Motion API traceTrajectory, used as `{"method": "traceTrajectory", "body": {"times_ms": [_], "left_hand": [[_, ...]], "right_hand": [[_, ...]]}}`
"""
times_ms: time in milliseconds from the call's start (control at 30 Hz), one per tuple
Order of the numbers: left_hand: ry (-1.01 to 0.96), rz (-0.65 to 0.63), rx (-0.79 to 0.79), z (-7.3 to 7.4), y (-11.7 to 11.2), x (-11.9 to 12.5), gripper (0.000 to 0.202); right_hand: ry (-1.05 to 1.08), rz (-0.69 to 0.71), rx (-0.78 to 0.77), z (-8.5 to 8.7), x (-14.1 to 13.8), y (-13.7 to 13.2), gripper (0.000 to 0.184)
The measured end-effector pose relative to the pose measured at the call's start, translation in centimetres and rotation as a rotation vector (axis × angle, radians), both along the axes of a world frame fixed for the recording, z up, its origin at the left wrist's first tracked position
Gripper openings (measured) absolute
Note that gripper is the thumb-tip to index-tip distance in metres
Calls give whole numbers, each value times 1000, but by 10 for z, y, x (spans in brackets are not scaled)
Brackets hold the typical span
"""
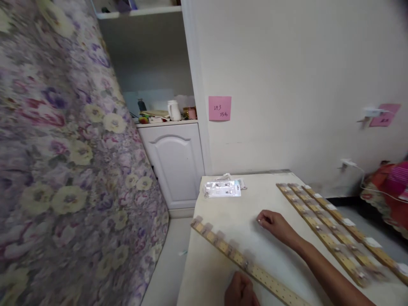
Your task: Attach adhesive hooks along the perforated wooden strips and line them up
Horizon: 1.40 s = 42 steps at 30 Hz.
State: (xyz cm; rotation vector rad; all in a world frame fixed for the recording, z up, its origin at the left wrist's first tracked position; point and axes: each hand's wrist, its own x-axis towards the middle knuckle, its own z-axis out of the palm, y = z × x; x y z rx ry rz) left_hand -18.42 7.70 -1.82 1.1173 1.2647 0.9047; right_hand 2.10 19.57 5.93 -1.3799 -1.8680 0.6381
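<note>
A yellowish wooden strip with rows of small holes (270,284) lies slantwise across the white table. Along its far half stand several small clear plastic pieces with tiny shiny parts; their kind is too blurred to name. My left hand (240,291) is closed with curled fingers close beside the strip's near edge, at the bottom of the view. Whatever it may hold is hidden. My right hand (271,224) is over the middle of the table, right of the strip, fingers pinched together. A tiny pale spot shows at its fingertips, too small to name.
On the table's right side lie more holed strips (321,236) carrying clear pieces and white tags. Flat clear plastic packs (223,188) rest at the back left corner. Beyond are a white cabinet (174,165), a flowered curtain (73,153) and a wall with pink notes (219,108).
</note>
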Motion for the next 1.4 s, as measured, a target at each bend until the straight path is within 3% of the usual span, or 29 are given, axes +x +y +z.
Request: {"method": "traceTrajectory", "body": {"times_ms": [200,300,433,600,767,967,1200,1333,1400], "left_hand": [[-42,-23,-10,22,-14,4,16],[-61,7,27,23,-18,4,19],[-103,50,56,23,-22,3,29],[-169,162,96,29,-33,7,38],[-225,92,31,39,-46,45,37],[-317,42,7,56,-46,92,32],[-288,101,-36,56,-47,87,31],[-284,169,-81,57,-50,84,33],[-295,215,-112,58,-51,82,33]], "right_hand": [[-58,5,-67,-10,37,-56,16],[-67,-3,-104,-11,42,-71,27],[-49,4,-87,-6,49,-86,11],[118,-8,-128,-4,58,-102,12],[266,-2,-165,-2,51,-119,12],[229,118,-52,10,33,-138,13],[123,183,-52,4,25,-142,14],[215,235,-41,10,26,-142,15],[270,177,-30,13,30,-140,14]]}}
